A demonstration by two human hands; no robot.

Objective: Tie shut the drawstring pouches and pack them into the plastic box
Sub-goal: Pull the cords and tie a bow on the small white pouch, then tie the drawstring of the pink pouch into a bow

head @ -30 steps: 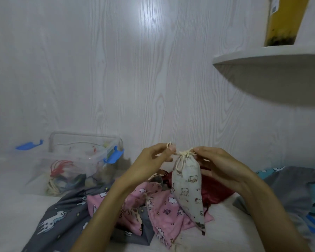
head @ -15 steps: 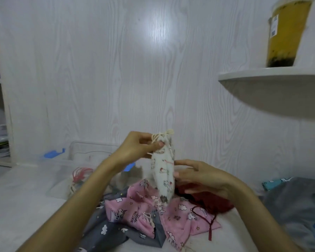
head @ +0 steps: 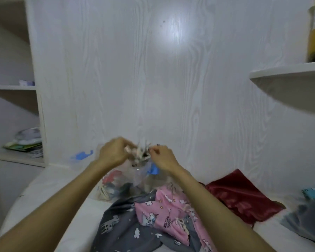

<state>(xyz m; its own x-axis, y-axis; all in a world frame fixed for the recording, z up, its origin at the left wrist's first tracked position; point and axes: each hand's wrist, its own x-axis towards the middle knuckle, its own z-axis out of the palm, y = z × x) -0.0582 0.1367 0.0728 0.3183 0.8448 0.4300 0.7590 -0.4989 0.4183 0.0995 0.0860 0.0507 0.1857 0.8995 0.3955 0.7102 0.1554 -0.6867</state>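
Pinching the cream drawstring pouch (head: 140, 155) from both sides, the left hand (head: 113, 153) and the right hand (head: 163, 155) hold it up above the clear plastic box (head: 116, 180), fingers curled round its gathered top and cords. Motion blur hides the exact finger positions and the state of the knot. The box, with blue latches, sits on the white tabletop (head: 53, 193) against the wood-grain wall, and some coloured things lie inside it, too blurred to name. Nearer the camera lies a pile of loose pouches: a grey unicorn pouch (head: 124, 226), a pink unicorn pouch (head: 164, 213) partly over it, and a dark red pouch (head: 240, 197) to the right.
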